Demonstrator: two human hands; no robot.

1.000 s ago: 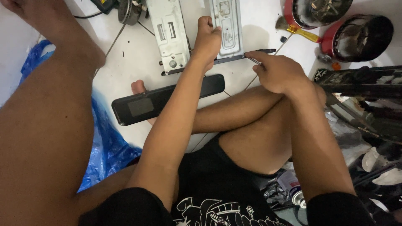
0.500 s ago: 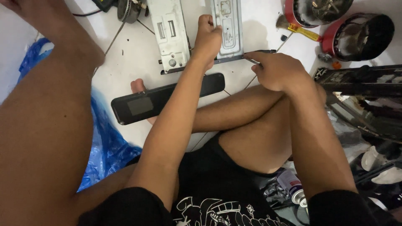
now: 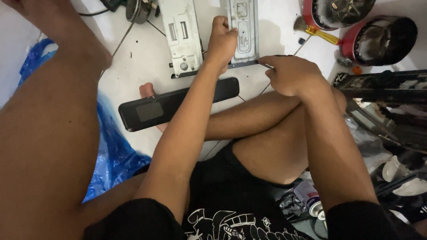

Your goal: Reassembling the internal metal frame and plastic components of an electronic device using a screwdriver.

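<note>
Nothing moved, red bowls (image 3: 338, 11) hold parts

A white tiled floor (image 3: 133, 62) carries two grey metal panels (image 3: 180, 35) side by side, a long black faceplate (image 3: 178, 103) just below them, a crumpled blue plastic bag (image 3: 111, 155) at the left, and two red-rimmed bowls (image 3: 382, 40) at the right.

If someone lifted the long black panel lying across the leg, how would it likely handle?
The long black panel looks like rigid moulded plastic, so probably stiff and light for its length. Its glossy face may be slippery. Resting partly on a leg, it seems apt to tip if nudged at one end.
</note>
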